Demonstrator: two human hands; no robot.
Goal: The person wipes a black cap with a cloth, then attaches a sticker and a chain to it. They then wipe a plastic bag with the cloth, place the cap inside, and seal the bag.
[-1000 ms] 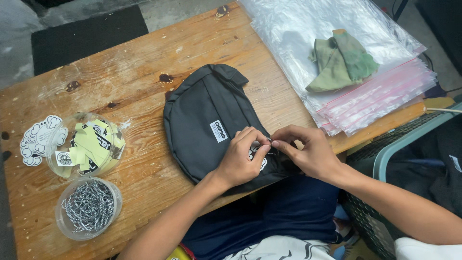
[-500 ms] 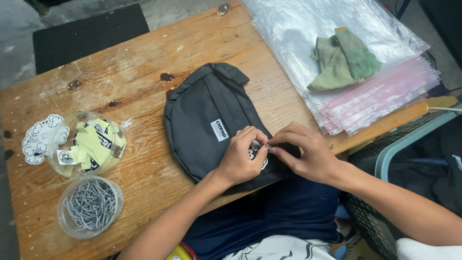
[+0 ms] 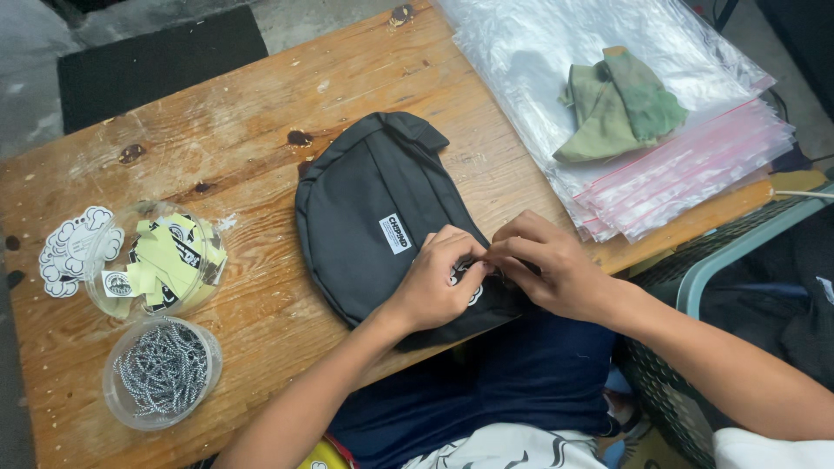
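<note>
black pouch (image 3: 373,221) is lying flat on the wooden table (image 3: 261,148), near the middle of the near edge, its lower end hanging slightly over that edge above the person's lap. a small white label is showing on its front.

left hand (image 3: 439,282) is resting on the lower right part of the pouch, fingers curled, fingertips pinching at something small beside a white cloud-shaped tag (image 3: 465,282) that is peeking out under the hand. right hand (image 3: 547,269) is meeting it from the right, fingertips pressed against the left hand's fingertips. both hands are together, pinched on the same small spot at the pouch's edge; what exactly is sitting between the fingers is too small to tell.

toward the left edge of the table, two clear plastic tubs are sitting one behind the other. the farther tub (image 3: 156,265) is holding yellow and black printed paper pieces; the nearer tub (image 3: 161,373), close to the near left corner, is holding a heap of silver ball chains. just left of the farther tub, a stack of white cloud-shaped stickers (image 3: 69,252) is lying flat, touching the tub's side.

at the far right corner, a stack of clear plastic bags (image 3: 660,165) with pink strips along one side is covering the table, running to the right edge. a crumpled green cloth (image 3: 617,108) is lying on top of the stack, well apart from the hands.
</note>
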